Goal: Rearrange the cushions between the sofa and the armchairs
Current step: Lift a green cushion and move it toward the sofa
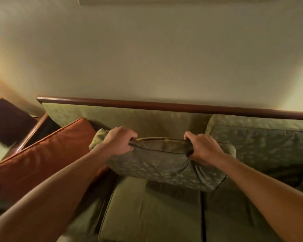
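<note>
Gripping the green cushion (164,165) by its top edge, left hand (120,141) and right hand (202,147) clenched into bunched fabric, above the sofa (147,215) seat. Looks soft, light, floppy; best held near both corners.

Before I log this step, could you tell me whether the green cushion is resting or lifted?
Lifted: both hands grip the green cushion above the sofa seat.

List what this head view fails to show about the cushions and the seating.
- Armchairs: none in the head view, beyond the frame.
- Orange cushion: lower end hidden by the left forearm.
- Green cushion, gripped by left hand and right hand: back face hidden.
- Second green cushion: cut off by the right edge.
</note>
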{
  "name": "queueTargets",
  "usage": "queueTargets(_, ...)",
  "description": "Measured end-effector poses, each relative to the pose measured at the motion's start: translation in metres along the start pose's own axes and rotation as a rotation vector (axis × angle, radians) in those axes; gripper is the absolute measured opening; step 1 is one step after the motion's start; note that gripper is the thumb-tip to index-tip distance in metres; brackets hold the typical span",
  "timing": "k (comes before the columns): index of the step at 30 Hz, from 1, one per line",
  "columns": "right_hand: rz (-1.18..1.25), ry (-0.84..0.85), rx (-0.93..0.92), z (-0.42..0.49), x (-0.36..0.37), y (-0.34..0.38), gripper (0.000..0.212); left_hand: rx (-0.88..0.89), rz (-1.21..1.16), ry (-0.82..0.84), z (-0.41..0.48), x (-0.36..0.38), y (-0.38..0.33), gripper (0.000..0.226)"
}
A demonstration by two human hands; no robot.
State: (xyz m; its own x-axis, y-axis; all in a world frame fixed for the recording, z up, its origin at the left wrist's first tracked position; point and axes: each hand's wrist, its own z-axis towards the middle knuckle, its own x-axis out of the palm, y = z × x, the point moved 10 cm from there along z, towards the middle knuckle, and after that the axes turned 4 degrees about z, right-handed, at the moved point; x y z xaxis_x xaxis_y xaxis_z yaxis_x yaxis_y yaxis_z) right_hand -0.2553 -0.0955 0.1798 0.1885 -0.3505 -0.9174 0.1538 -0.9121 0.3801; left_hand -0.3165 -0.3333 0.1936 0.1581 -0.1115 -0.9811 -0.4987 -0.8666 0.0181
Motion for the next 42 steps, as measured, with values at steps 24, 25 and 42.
queueTargets(24,-0.203,0.219,0.285,0.213,0.090,-0.143,0.091,-0.026,-0.076,0.165,0.213,0.153,0.095,0.109)
queueTargets(25,-0.225,0.210,0.320,0.207,0.096,-0.149,0.094,-0.025,-0.028,0.136,0.210,0.161,0.093,0.119)
queueTargets(42,-0.216,-0.034,0.504,0.133,0.128,-0.108,0.101,-0.160,-0.168,-0.021,0.091,0.162,0.080,0.085)
